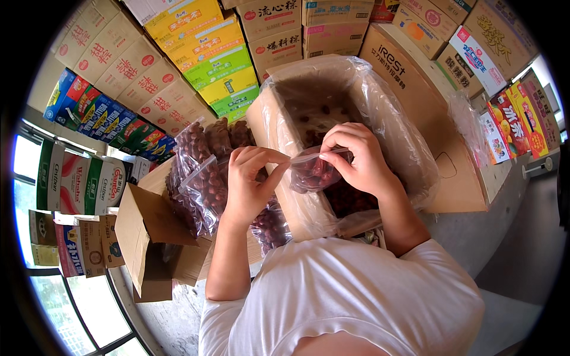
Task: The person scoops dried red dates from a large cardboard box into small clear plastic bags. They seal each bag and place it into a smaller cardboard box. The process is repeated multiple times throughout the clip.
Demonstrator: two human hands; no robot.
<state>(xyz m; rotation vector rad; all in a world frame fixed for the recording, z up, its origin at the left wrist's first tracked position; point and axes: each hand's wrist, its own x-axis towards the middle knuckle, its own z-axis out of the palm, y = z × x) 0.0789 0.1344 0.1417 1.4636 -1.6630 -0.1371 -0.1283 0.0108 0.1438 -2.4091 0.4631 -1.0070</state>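
Between my hands hangs a clear zip bag (314, 173) part-filled with dark red dried fruit that looks like jujubes. My left hand (256, 178) pinches the left end of its top edge between thumb and forefinger. The right end of that edge is held by my right hand (356, 155), thumb against fingers. Beneath the bag stands a large cardboard carton (285, 196) lined with a clear plastic sheet (401, 147). Loose dark red fruit (352, 198) lies inside it, partly hidden by my right forearm.
Several filled fruit bags (200, 178) are piled left of the carton. An open cardboard box (156, 240) is at the near left. A big flat carton (414, 93) stands at the right, with crumpled plastic (467, 120) on its far side. Stacked cartons (218, 49) line the back.
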